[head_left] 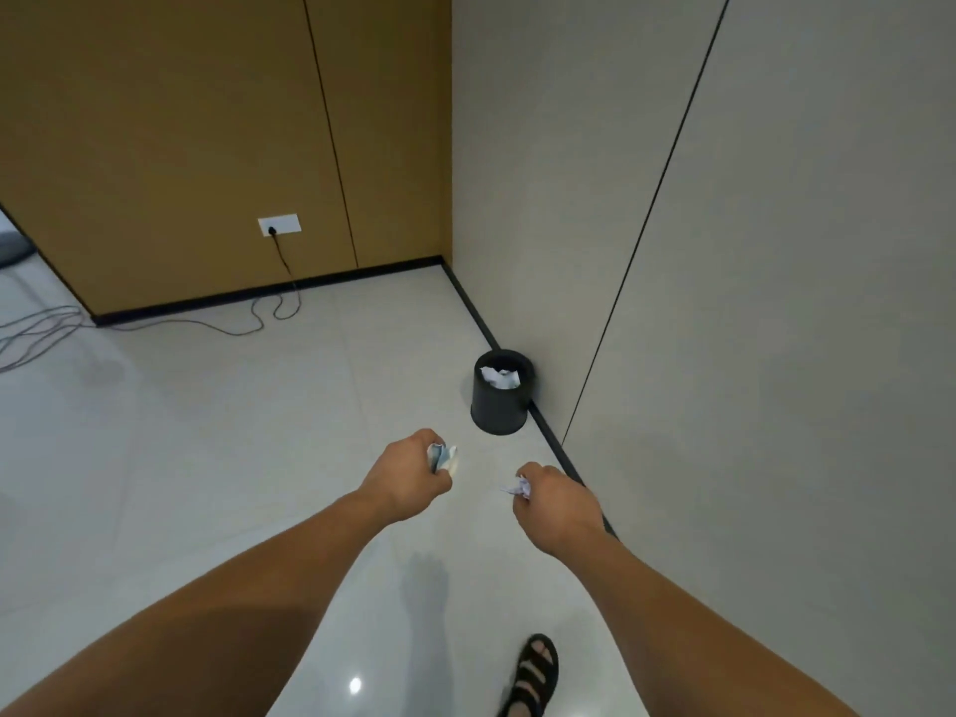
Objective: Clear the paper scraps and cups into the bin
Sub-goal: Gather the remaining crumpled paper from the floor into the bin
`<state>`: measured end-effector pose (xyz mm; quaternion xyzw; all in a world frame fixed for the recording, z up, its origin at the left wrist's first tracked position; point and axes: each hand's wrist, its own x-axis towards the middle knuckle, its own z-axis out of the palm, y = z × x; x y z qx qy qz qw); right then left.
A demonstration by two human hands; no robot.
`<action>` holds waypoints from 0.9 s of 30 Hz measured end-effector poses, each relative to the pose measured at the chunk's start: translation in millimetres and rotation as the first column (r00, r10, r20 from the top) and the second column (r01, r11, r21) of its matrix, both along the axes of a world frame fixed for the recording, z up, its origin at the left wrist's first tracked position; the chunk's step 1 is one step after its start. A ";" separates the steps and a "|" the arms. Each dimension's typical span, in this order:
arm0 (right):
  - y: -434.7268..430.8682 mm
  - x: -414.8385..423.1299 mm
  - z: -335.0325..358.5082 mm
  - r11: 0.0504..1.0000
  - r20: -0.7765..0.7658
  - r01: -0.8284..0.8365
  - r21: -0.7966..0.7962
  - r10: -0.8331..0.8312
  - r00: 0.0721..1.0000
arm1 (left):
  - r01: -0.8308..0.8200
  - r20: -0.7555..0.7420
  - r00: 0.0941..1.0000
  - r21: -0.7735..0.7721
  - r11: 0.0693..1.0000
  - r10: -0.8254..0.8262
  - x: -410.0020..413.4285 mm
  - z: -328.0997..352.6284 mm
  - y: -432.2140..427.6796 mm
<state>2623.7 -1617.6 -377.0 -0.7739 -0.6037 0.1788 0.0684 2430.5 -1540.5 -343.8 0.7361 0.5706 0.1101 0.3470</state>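
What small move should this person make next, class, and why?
Probably step forward and bring both hands over the round black plastic bin: the left hand grips a crumpled pale paper wad, the right hand a crumpled white scrap, both short of its mouth.

Left arm: bare, stretched forward from the lower left, forearm angled toward the centre. Left hand [408, 473]: back toward the camera, fingers curled round a pale crumpled wad [444, 459] that juts out past them. Right arm: bare, stretched forward from the lower right. Right hand [558, 501]: back up, fingers curled, pinching a small white paper scrap [518, 488] at its inner side. Hands: roughly level, near each other, not touching. Foot [535, 675]: one, sandalled, low between the forearms
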 end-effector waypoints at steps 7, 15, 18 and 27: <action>134.1 92.8 12.0 0.998 0.002 -0.063 -0.004 0.063 0.998 | -0.047 -0.012 0.999 0.001 0.999 0.047 88.5 10.7 117.4; 266.4 156.0 7.5 0.998 -0.036 -0.058 -0.020 0.057 0.998 | -0.050 0.016 0.999 -0.006 0.999 0.050 148.7 2.7 248.6; 323.5 170.5 1.8 0.999 -0.012 -0.049 -0.022 0.049 0.999 | -0.037 0.050 0.998 0.012 0.999 0.036 166.9 -6.0 314.1; 482.3 200.5 -15.6 0.995 -0.016 0.070 -0.075 -0.071 0.997 | 0.060 0.086 0.995 -0.079 0.995 -0.054 208.2 -34.2 499.3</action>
